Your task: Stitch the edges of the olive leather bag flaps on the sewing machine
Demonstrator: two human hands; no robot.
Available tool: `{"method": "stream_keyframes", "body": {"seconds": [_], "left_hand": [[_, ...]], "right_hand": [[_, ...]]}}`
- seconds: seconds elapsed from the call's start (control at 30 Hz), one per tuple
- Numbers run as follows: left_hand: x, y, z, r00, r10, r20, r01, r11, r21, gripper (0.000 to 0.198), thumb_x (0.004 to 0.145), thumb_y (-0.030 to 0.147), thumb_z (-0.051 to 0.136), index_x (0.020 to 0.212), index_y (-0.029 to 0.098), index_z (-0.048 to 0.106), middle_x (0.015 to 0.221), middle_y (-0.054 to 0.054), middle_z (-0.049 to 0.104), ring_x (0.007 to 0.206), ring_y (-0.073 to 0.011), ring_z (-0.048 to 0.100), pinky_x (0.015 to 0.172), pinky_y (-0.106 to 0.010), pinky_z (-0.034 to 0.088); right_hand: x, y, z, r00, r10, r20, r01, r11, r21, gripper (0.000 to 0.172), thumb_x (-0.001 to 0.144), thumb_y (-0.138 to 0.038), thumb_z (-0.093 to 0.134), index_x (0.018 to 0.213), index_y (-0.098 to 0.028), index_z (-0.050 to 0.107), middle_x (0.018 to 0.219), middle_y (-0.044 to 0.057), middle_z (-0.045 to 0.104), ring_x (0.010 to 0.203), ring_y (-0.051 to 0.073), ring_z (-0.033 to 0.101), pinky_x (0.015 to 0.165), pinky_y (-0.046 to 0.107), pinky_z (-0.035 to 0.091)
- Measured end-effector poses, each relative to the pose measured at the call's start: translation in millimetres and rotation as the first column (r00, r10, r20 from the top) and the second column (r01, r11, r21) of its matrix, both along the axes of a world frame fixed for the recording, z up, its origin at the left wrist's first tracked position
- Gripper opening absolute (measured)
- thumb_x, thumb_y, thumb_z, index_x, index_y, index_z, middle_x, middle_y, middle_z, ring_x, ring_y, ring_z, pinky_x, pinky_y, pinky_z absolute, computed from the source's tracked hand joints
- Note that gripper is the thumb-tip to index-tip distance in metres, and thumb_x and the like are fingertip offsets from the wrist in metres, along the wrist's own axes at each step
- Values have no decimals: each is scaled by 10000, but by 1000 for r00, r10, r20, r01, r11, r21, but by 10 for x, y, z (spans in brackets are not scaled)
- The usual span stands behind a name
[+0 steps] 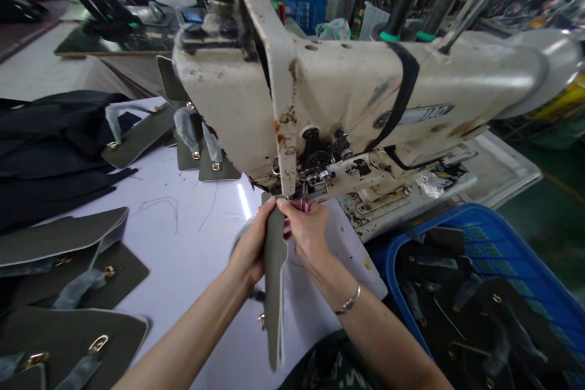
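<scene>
A folded olive-green bag panel (275,280) with a pale edge stands narrow side up, its far end under the working head of a sewing machine (237,91). My left hand (252,247) is closed on the panel's left side, thumb near the top edge. From the right, my right hand (308,228) pinches the same panel close to the needle area. A slim pink tool (304,200), perhaps thread snips, shows among the right fingers; its full shape is hidden. Below the left wrist, a gold-coloured metal fitting (262,320) peeks out beside the panel.
Similar olive panels (68,323) with plastic-wrapped straps and gold fittings lie at left. Others (219,164) sit behind, beside black fabric (55,152). A blue basket (393,262) holding more pieces stands at right. Loose threads (159,202) lie on the white tabletop (183,256).
</scene>
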State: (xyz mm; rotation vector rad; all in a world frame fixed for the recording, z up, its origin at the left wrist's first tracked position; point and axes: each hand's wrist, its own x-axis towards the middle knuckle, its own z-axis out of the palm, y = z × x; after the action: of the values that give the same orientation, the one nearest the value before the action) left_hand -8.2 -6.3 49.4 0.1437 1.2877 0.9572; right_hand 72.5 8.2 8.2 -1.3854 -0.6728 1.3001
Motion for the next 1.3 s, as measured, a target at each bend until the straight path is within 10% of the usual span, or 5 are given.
{"method": "stream_keyframes", "body": {"seconds": [0.67,0.9,1.07,1.23,1.3], "left_hand": [[347,68,-131,956,280,86,-283,959,28,291,939,407,607,1058,176,739,888,-40,784,743,-173,748,691,-243,622],[371,-186,-54,989,121,83,-130,984,123,318,957,408,582,1094,186,763,1117,-76,774,1028,-219,738,822,-259,620],[35,-819,27,978,-31,-204,85,961,262,346,812,384,781,1128,244,775,1303,-58,708,1250,-269,634,986,-299,573],[-354,-1055,-253,665,359,-655,-69,903,425,389,863,546,669,1079,236,762,1222,-82,737,1165,-329,669,959,-434,586],[-339,-981,-433,742,263,-616,8,916,401,504,811,563,725,1173,214,731,1266,-98,719,1224,-337,637,988,-423,564]], "right_hand": [[345,157,147,978,200,-57,-198,980,29,148,580,-243,836,637,-172,719,662,35,717,629,165,637,596,270,517],[488,9,191,938,342,56,-343,939,26,156,652,-246,784,563,-166,685,589,12,655,543,122,550,500,226,399],[570,-85,213,924,380,54,-381,925,12,221,672,-275,784,534,-151,663,515,-14,575,480,85,461,457,210,321],[517,-155,203,947,305,-104,-305,952,17,244,597,-316,858,553,-160,674,568,5,645,519,104,534,503,231,412],[493,-189,168,944,297,-144,-301,954,-4,268,607,-378,859,628,-151,717,610,27,682,547,128,581,516,245,450]]}}
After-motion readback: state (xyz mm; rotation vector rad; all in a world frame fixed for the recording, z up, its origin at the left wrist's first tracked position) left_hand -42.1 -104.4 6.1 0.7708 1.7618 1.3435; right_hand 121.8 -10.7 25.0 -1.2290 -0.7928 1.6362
